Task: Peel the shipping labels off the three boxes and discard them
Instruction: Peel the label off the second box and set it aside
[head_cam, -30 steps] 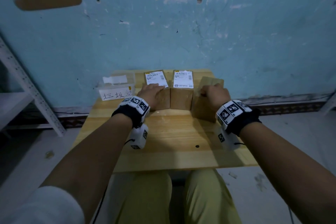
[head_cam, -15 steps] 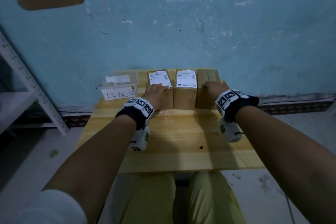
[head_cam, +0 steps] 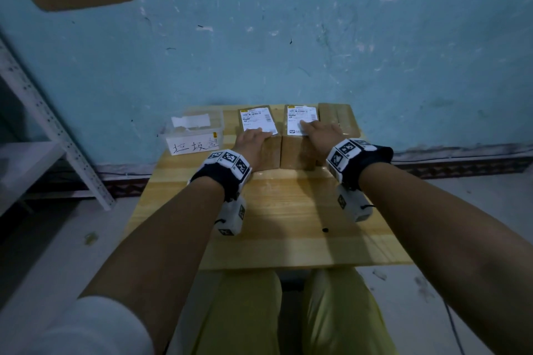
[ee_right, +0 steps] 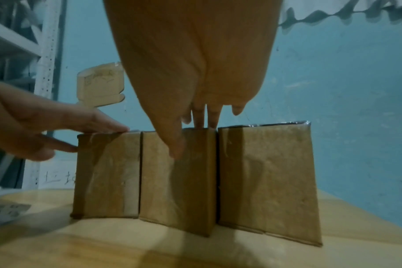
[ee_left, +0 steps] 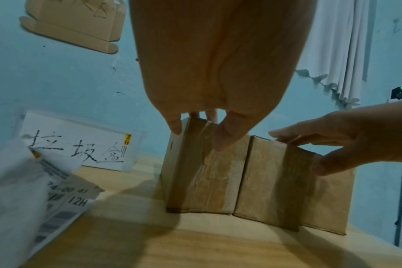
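Observation:
Three brown cardboard boxes stand side by side at the table's far edge. The left box (head_cam: 271, 153) carries a white shipping label (head_cam: 255, 119) on top, and so does the middle box (head_cam: 294, 153), its label (head_cam: 300, 117) partly under my fingers. The right box (head_cam: 337, 118) shows a bare top. My left hand (head_cam: 253, 140) rests flat on the left box's near top edge, thumb down its front (ee_left: 227, 137). My right hand (head_cam: 318, 131) lies on the middle box, fingers straight on the label, thumb on the front face (ee_right: 176, 145).
A clear plastic bin (head_cam: 196, 138) with a handwritten sign stands left of the boxes, a white label lying inside. A loose printed sheet (ee_left: 23, 190) lies on the wooden table (head_cam: 288, 210) by my left wrist. A metal shelf (head_cam: 43, 124) stands left; the blue wall is close behind.
My right hand set the bare right box into the row, then moved left onto the middle box's label. The left hand stayed on the left box.

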